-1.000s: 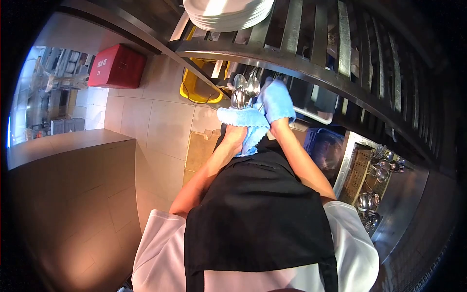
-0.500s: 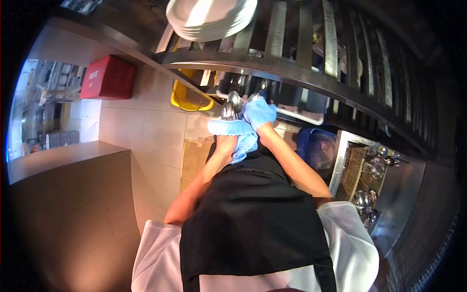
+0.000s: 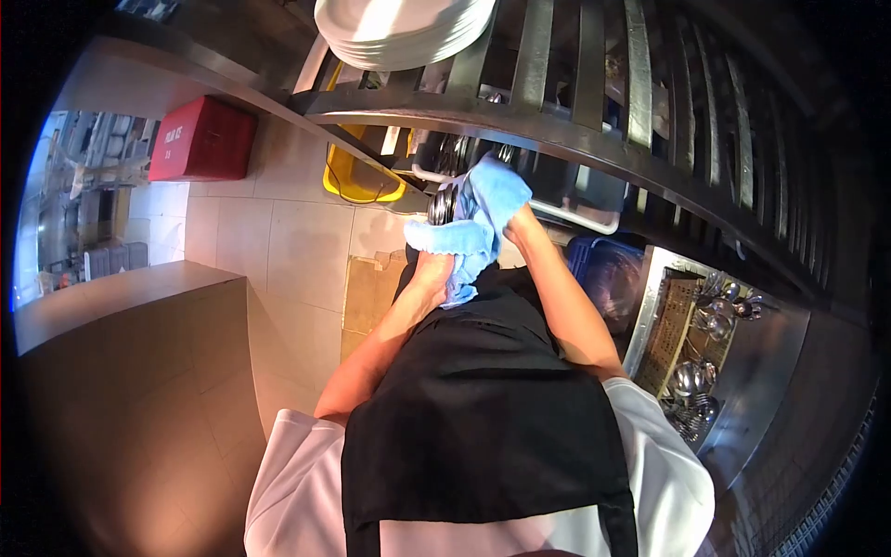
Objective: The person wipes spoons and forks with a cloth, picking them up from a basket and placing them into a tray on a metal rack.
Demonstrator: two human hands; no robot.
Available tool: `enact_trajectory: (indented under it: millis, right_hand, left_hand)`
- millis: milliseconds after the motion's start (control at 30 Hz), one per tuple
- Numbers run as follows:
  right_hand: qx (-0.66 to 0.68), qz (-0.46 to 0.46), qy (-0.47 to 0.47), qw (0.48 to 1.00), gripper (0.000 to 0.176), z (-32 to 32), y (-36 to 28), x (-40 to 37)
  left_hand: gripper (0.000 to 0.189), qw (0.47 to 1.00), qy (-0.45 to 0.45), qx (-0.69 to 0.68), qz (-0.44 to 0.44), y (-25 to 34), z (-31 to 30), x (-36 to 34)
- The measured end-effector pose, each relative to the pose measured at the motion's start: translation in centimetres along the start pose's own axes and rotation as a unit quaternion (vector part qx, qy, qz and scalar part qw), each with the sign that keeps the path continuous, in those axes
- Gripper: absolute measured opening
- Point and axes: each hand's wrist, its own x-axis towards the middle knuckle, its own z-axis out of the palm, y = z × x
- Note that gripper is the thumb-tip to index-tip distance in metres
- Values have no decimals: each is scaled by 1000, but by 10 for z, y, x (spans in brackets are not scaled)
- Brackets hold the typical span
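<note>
A blue cloth point(image 3: 473, 243) is draped over both of my hands in front of the black apron. My left hand point(image 3: 434, 271) grips the lower part of the cloth, with a bundle of shiny metal spoons point(image 3: 444, 206) standing up out of it. Higher and to the right, my right hand point(image 3: 516, 226) is wrapped in the cloth's other end beside the spoons. The cloth covers most of the fingers of both hands.
White plates point(image 3: 404, 32) are stacked on a slatted metal rack point(image 3: 640, 84). Below are a yellow bin point(image 3: 362, 190) and a grey tub point(image 3: 580, 190). A basket of cutlery point(image 3: 691, 376) lies at right, a red box point(image 3: 202, 139) at left.
My right hand has risen slightly with the cloth. The single spoon seen at its tip is no longer visible. The spoons by my left hand are now closer together.
</note>
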Motion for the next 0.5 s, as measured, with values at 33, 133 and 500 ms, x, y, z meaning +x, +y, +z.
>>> enact_trajectory:
  millis: [33, 133, 500]
  right_hand:
    - [58, -74, 86, 992, 10, 0, 26, 12]
    - [-645, -262, 155, 701, 15, 5, 11, 19]
    - [-293, -33, 92, 951, 14, 5, 31, 15]
  left_hand:
    - [31, 1000, 1, 10, 14, 0, 3, 2]
    - [27, 999, 25, -26, 40, -2, 8, 5]
    - [25, 999, -7, 13, 29, -9, -5, 3]
